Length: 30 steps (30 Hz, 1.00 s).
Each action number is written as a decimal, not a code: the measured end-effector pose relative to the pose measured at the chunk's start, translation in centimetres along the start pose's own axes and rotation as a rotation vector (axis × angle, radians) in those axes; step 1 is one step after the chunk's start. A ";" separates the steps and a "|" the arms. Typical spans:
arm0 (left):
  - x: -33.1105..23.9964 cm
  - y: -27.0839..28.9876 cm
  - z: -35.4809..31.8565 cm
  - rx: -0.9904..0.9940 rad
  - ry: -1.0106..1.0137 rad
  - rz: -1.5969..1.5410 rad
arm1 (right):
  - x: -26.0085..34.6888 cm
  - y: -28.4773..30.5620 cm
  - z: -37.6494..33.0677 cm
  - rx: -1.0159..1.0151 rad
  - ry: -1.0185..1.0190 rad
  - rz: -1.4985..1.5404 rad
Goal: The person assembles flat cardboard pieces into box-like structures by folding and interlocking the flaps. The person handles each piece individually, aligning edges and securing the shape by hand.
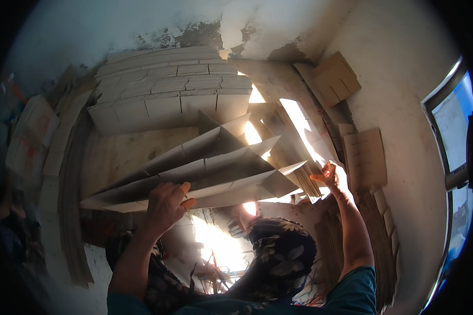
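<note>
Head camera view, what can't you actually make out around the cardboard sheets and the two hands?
- Right hand: washed out by sunlight glare, so whether it grips the fanned cardboard sheets is unclear.
- Left hand: fingers over the sheets' near edge; what lies under the palm is hidden.
- Stacked cardboard pile behind: hazy, sheet count unreadable.
- Left side: dark fisheye rim, items there too blurred to name.
- Floor between the knees: blown out by a sun patch.

Pale grey-white cardboard sheets (194, 173), brown cardboard pieces (335, 79), dark floral-patterned trousers (281, 257), teal sleeve (357, 291).
</note>
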State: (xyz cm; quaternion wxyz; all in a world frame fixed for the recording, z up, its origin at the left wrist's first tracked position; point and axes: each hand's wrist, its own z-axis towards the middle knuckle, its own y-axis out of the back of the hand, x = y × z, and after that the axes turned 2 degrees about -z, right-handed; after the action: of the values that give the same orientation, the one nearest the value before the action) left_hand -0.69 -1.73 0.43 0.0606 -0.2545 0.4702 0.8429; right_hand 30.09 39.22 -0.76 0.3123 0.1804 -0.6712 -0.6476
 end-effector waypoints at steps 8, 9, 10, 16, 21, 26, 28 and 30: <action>-0.3 0.1 0.1 -0.092 -0.038 -0.025 | 2.9 4.7 -0.4 -0.518 0.221 -0.136; -0.4 0.2 0.2 -0.078 -0.028 -0.034 | 5.3 6.3 -0.9 -0.440 0.159 -0.020; -0.5 0.3 0.4 -0.061 -0.017 -0.045 | 9.5 8.5 -1.3 -0.620 0.434 0.072; 0.4 -1.1 0.0 -0.129 -0.084 -0.086 | 19.9 11.3 -4.5 0.237 0.218 0.985; -0.2 -1.1 0.0 -0.129 -0.098 -0.091 | 22.2 9.2 -4.9 0.111 0.568 0.549; -0.4 -1.2 -0.3 -0.120 -0.109 -0.107 | 22.3 8.9 -5.0 0.212 0.431 0.571; -0.3 -1.3 -0.4 -0.123 -0.107 -0.100 | 22.3 9.0 -4.8 0.221 0.399 0.600; -0.2 -1.3 -0.4 -0.121 -0.107 -0.101 | 22.4 8.9 -4.8 0.228 0.411 0.605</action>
State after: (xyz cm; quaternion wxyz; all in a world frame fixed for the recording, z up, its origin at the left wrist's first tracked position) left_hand 0.10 -1.31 -0.60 0.1128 -0.2357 0.4012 0.8779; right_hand 18.13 21.93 11.94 0.5953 0.1338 -0.6852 -0.3978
